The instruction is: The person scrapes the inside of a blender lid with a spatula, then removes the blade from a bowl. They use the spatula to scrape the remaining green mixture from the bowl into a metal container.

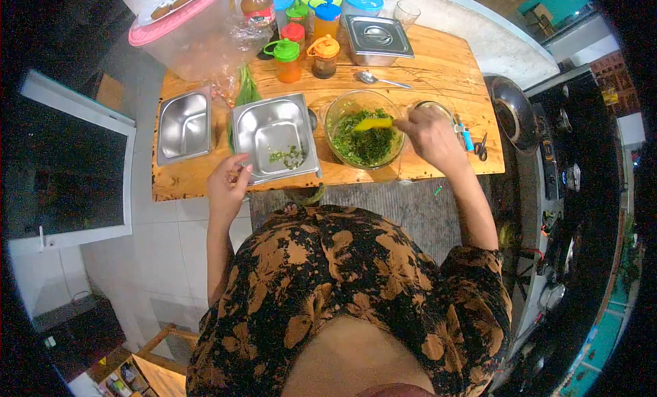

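My right hand (432,134) is closed around the handle of a yellow spatula (374,124). The spatula's head reaches over a glass bowl (333,145), close above the chopped greens (373,145) inside it. To the bowl's left is a square metal pan (270,127) with a few chopped green bits (289,156) scattered on its bottom. Beside the pan's near left corner, my left hand (228,181) has its fingers apart, fingertips right at the rim.
Another metal pan (183,127) stands at the left. Green leaves (248,86) lie behind the pans. Squeeze bottles (288,62), a lidded steel container (378,38) and a spoon (383,80) are farther back. Scissors (481,148) lie at the table's right edge, near a wok (514,113).
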A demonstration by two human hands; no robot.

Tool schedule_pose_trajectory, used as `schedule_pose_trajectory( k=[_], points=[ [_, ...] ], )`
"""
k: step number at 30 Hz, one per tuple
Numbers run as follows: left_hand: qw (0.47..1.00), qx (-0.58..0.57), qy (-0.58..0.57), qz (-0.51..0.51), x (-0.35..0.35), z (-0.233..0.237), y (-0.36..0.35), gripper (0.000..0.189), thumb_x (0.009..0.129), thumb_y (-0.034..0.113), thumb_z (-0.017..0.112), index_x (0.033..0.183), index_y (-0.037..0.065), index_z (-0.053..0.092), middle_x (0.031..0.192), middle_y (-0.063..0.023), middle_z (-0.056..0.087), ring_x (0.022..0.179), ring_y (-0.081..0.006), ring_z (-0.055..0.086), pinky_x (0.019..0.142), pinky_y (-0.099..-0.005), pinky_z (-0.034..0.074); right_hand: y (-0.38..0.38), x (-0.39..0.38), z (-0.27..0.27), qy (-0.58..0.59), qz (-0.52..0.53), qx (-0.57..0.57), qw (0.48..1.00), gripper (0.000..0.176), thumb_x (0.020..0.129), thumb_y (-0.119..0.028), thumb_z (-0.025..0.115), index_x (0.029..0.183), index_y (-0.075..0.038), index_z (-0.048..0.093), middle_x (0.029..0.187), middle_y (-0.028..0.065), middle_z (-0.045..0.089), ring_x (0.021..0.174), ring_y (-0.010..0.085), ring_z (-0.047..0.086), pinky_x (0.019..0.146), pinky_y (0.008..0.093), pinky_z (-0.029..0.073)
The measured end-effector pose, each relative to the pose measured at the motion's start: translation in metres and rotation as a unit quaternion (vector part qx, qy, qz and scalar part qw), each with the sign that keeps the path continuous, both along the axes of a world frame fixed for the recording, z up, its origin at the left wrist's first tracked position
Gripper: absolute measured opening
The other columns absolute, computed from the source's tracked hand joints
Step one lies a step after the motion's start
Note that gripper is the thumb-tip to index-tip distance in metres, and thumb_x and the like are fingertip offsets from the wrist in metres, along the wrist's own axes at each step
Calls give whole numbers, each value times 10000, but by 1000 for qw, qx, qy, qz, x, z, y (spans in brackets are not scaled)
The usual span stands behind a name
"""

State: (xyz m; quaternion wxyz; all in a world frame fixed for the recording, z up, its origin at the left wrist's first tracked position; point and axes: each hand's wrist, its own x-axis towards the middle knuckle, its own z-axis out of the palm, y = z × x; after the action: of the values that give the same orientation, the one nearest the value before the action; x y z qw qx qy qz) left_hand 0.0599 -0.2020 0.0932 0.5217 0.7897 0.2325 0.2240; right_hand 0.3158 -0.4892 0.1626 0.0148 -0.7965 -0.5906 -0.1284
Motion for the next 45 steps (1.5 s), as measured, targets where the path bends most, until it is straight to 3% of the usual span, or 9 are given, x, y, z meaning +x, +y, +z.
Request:
schedule_pose_trajectory(
  k=[5,7,12,15,17,19,28,34,45],
  points=[
    [999,-32,5,-12,4,-3,-5,219,828,56,603,1040,4,599,735,-54,574,682,-94,554,597,-227,466,14,14,-11,-25,-3,13,1000,217,747,-115,522,921,-116,651,728,73,548,772,230,566,685,355,435],
    [1000,-2,22,-11,5,5,-8,218,828,57,603,1040,4,600,734,-54,575,683,-96,555,602,-229,464,30,18,-24,-33,82,15,996,281,722,-99,536,981,-115,645,731,48,513,748,201,543,680,328,418],
    [999,42,20,-27,7,12,-10,218,828,59,602,1038,1,599,755,-60,583,693,-99,552,613,-230,456,56,17,-27,-126,84,-45,987,97,740,-121,524,785,-122,609,765,33,534,839,175,534,735,300,392],
    [999,-26,-4,-25,7,2,-9,217,829,57,600,1037,-4,598,781,-62,585,699,-95,545,607,-225,450,61,21,-21,-122,54,-119,984,73,731,-120,537,730,-120,610,766,31,555,851,174,539,746,297,394],
    [1000,23,11,-18,6,8,-14,227,832,55,598,1051,-7,594,804,-56,579,699,-92,538,603,-221,439,63,25,-18,-131,59,-114,983,71,720,-100,549,674,-114,602,733,46,583,810,189,571,760,318,406],
    [1000,-3,4,-21,5,3,-14,230,834,56,597,1056,-6,594,805,-53,577,698,-92,537,608,-218,437,67,25,-5,-116,22,-184,976,142,738,-125,547,625,-102,630,701,58,631,731,218,629,676,348,461],
    [997,-71,-19,-36,-2,-13,-5,245,839,70,602,1076,11,595,876,-49,603,759,-85,546,679,-224,447,55,48,28,-56,40,-84,994,171,734,-50,522,857,-81,638,718,117,604,697,294,605,618,390,482],
    [995,-82,-48,-40,1,-16,-1,241,838,56,598,1077,23,600,970,-56,633,811,-93,565,697,-230,458,27,58,15,-48,12,-118,992,222,744,-61,513,926,-86,638,715,117,599,695,297,605,616,390,482],
    [988,-102,-58,-98,15,-4,11,230,830,38,600,1059,22,609,935,-48,637,757,-72,558,626,-211,450,13,-27,27,-22,-156,-223,962,155,742,-105,525,826,-59,647,699,148,630,662,288,646,582,414,519]
  ],
)
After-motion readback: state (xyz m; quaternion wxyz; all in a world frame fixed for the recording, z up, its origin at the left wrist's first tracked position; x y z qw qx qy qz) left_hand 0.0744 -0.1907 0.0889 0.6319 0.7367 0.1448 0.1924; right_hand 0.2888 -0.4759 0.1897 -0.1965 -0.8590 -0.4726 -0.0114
